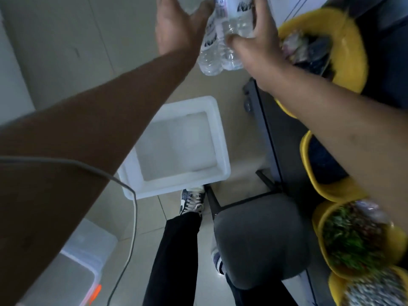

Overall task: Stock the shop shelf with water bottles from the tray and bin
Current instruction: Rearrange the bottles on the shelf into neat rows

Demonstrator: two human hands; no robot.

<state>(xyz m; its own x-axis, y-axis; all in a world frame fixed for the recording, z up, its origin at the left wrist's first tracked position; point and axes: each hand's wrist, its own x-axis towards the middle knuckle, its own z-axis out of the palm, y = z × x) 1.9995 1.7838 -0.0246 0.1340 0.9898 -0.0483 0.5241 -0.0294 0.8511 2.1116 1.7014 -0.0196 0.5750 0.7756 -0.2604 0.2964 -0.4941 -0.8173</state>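
Head view, left hand [176, 27], right hand [258, 45] gripping water bottles [212, 60], bin [183, 183] beneath

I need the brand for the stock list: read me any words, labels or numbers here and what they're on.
On the water bottles, white labels: bold dark lettering, too blurred to read.
Same labels: fine print strip, too small to read.
No other text visible.

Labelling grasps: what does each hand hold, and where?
Right hand grips clear plastic white-labelled water bottles round their bodies. Left hand curls round another clear bottle, mostly out of frame.
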